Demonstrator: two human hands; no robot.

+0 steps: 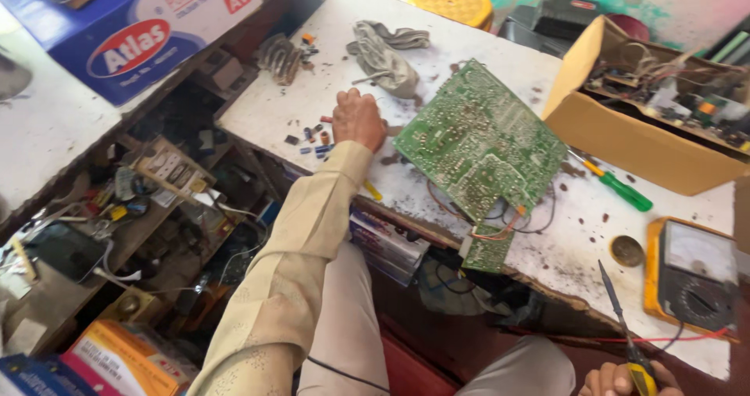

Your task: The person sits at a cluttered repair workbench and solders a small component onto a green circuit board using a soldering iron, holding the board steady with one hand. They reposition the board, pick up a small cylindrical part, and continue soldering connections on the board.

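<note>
My left hand (358, 119) reaches across the white bench, its fingers closed over small loose parts (311, 138) near the bench's left edge; what it grips is hidden. Just right of it lies a large green circuit board (478, 140), solder side up, with a smaller board (488, 249) hanging from it on wires over the bench edge. My right hand (630, 379) shows at the bottom edge, gripping a yellow-handled soldering iron (623, 323) whose tip points up toward the bench.
A grey rag (384, 55) lies beyond the left hand. A green-handled screwdriver (619, 186), a cardboard box of electronic scrap (652, 105) and a yellow analogue multimeter (691, 272) sit at the right. Cluttered shelves (148, 201) fill the left.
</note>
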